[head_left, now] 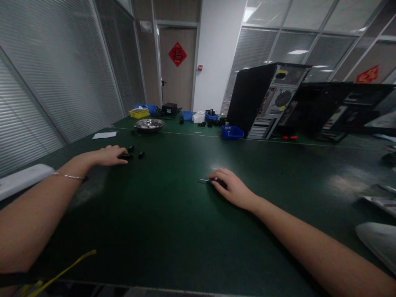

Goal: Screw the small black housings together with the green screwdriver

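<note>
My left hand (109, 156) lies palm down on the dark green table (173, 231), its fingertips closed on a small black part (126, 156). Two more small black parts (131, 148) (141, 154) lie just beyond it. My right hand (230, 187) rests near the middle of the table, fingers curled over a small screwdriver (204, 180) whose metal tip sticks out to the left. A thin bracelet circles my left wrist.
A black computer tower (266, 99) stands at the back right with a blue bin (232, 132) and a red screwdriver (289, 137) beside it. A metal bowl (149, 124), yellow bin (139, 113) and more blue bins sit at the far end. A paper sheet (104, 135) lies left.
</note>
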Demonstrator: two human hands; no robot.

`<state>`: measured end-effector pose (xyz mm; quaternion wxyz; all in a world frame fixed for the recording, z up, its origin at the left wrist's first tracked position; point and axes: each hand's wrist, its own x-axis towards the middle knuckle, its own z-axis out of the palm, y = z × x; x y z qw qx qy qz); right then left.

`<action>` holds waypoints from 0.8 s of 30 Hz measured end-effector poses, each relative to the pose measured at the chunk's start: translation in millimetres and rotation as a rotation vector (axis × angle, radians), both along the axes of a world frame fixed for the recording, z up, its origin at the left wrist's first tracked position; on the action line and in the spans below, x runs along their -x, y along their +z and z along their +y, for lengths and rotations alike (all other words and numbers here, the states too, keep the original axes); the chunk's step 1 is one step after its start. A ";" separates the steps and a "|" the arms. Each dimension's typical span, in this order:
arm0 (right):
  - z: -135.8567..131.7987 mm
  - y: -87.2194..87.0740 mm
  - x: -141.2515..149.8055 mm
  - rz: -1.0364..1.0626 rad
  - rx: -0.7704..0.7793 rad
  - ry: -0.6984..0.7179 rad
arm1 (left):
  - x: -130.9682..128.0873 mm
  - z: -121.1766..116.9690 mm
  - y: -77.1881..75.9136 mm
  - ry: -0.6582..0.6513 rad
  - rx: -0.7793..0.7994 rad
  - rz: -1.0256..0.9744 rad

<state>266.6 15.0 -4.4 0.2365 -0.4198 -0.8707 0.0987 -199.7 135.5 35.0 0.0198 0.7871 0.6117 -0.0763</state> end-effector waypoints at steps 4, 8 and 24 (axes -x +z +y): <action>-1.7 1.4 1.6 0.001 0.008 -0.001 | -14.7 0.6 -0.1 -0.088 0.032 -0.039; -5.7 4.2 4.0 -0.023 0.011 0.006 | -67.5 -19.6 -5.2 -0.219 0.001 -0.131; -20.7 10.4 15.2 0.055 0.066 0.186 | -187.4 -99.1 -37.1 -0.686 0.031 -0.736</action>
